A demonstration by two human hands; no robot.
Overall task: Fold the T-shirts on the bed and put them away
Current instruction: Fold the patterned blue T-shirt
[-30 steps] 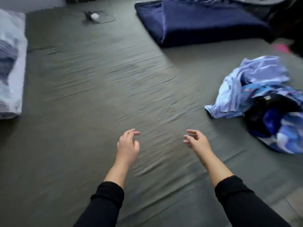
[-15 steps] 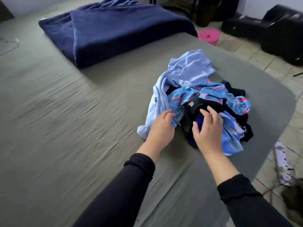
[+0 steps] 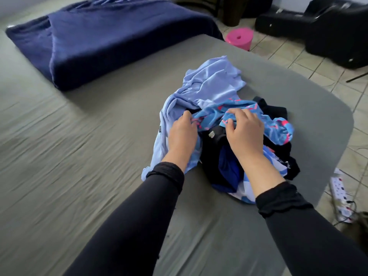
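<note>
A crumpled heap of T-shirts lies near the right corner of the grey-green bed [image 3: 83,160]. A pale lilac shirt [image 3: 211,82] is on top at the back, a blue shirt with pink marks [image 3: 278,130] lies across the middle, and black and dark blue garments [image 3: 225,168] sit underneath. My left hand [image 3: 182,136] presses into the heap at its left side, fingers curled into the blue-and-pink fabric. My right hand [image 3: 246,132] rests on top of the heap, fingers pinching the same patterned shirt.
A folded navy blanket [image 3: 103,38] lies at the back of the bed. Beyond the bed's right edge is tiled floor with a pink stool [image 3: 240,38], black cases [image 3: 326,26], and a power strip [image 3: 339,194] with cables.
Both hands went from hovering empty over the bare sheet to the heap of shirts, and now their fingers have reached farther in and closed on the blue-and-pink shirt.
</note>
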